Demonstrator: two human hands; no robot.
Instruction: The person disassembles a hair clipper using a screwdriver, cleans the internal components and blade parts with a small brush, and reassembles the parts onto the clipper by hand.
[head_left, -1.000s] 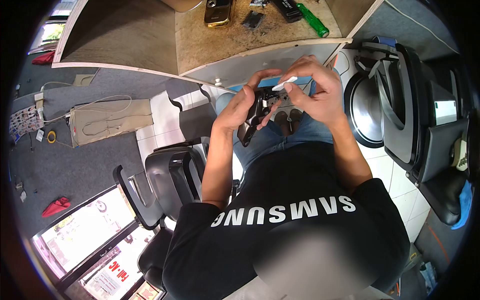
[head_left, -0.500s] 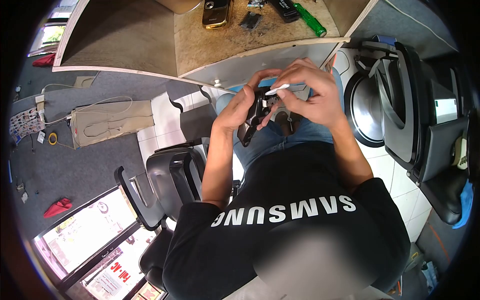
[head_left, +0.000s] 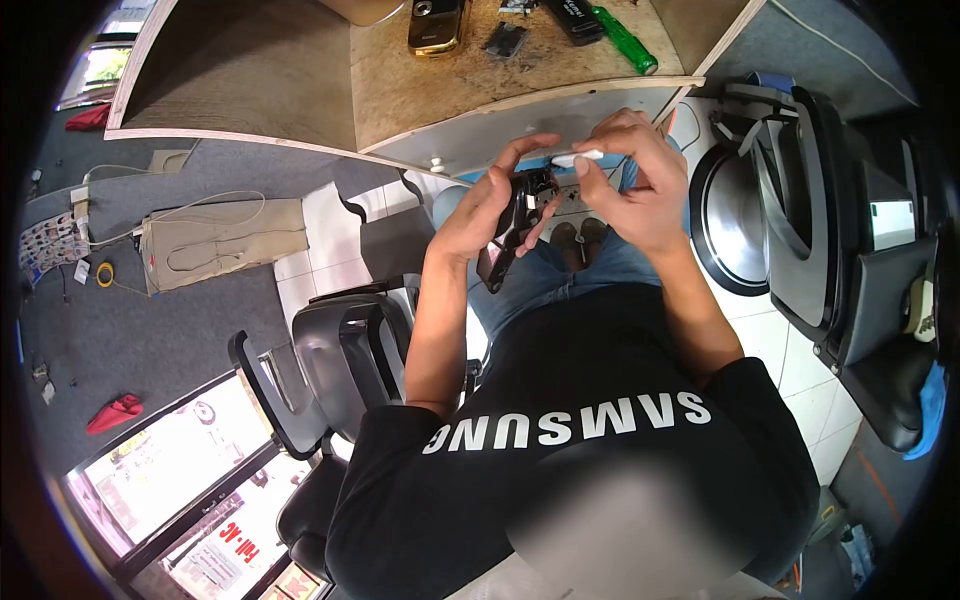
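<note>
My left hand (head_left: 478,212) is wrapped round a black device (head_left: 518,218) held at a slant above my lap. Small metallic parts show at the device's upper end. In my right hand (head_left: 640,185), a small white tool (head_left: 577,158) is pinched between thumb and fingers. The tool's tip points left, a little above and to the right of the device and apart from it.
Above my hands, a wooden workbench (head_left: 450,112) holds a gold-and-black phone (head_left: 436,27), a green-handled tool (head_left: 626,42), a black case (head_left: 572,20) and a small dark piece (head_left: 505,40). Black chairs (head_left: 350,350) stand left and right (head_left: 800,200).
My right hand has drawn the white tool away from the device, to the right and slightly up. My left hand still holds the device in nearly the same place.
</note>
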